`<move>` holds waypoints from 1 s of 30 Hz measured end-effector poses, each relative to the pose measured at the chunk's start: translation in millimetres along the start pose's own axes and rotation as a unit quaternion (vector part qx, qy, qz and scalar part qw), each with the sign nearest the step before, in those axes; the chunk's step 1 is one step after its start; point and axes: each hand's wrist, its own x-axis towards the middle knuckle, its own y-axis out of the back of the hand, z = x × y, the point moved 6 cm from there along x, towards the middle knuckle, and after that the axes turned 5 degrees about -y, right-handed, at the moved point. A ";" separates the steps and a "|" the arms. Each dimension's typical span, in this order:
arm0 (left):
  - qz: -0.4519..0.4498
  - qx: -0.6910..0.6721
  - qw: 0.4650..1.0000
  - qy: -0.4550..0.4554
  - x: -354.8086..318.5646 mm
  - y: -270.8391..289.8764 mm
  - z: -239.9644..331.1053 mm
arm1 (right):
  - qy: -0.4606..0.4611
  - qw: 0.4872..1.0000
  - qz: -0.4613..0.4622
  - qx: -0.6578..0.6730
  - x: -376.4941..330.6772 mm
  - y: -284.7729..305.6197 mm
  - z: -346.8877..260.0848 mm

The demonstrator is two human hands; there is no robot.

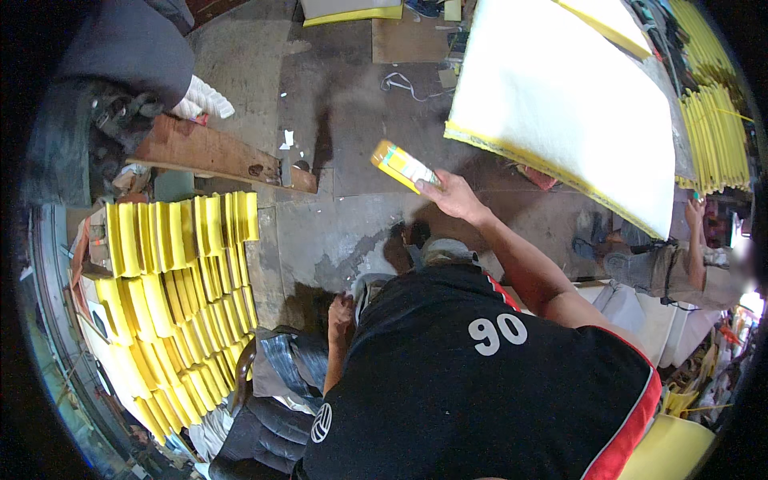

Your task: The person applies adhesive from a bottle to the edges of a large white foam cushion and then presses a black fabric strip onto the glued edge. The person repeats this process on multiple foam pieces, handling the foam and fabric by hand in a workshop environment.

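The person sits low over a stained concrete floor point(336, 120), wearing a black shirt with red trim. The right hand point(456, 196) is stretched out ahead and up, and its grip is clenched on one end of a yellow pad point(404, 166). The pad is a flat oblong with a pale face. It is held in the air above the floor, tilted, with its far end pointing up and to the left. It touches nothing except the fingers.

The left hand point(342, 308) hangs down beside the knee point(436, 254), close to the body. It has nothing in it that I can see, but I cannot tell whether its grip is released or curled. Just below it is a dark chair point(256, 416) heaped with dark cloth.

To the left, well apart from the pad, rows of yellow pads point(176, 288) stand on edge, packed tight. Beyond them a wooden plank point(216, 152) lies on the floor. Another person's white-gloved hand point(204, 100) is at its upper end.

On the right a big white sheet point(560, 104) with a yellow edge slopes across the scene. Bundles of yellow strips point(716, 136) lie behind it. A second co-worker point(672, 268) sits beneath the sheet's lower corner with one hand raised to it.
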 end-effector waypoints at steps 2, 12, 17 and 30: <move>0.093 -0.206 0.974 -0.022 1.5 -8.3 -25.1 | 0.086 0.994 0.020 0.058 4.9 22.4 -55.1; 0.070 -0.270 0.940 0.197 85.1 29.9 -92.1 | 0.062 0.995 0.069 0.047 67.8 68.4 -113.7; 0.017 -0.008 0.999 -0.046 162.9 45.6 -149.3 | 0.076 0.971 0.205 0.099 100.2 101.3 -150.6; 0.193 0.020 0.979 -0.061 397.3 241.7 -152.8 | 0.127 0.905 0.356 0.195 216.0 190.4 -241.9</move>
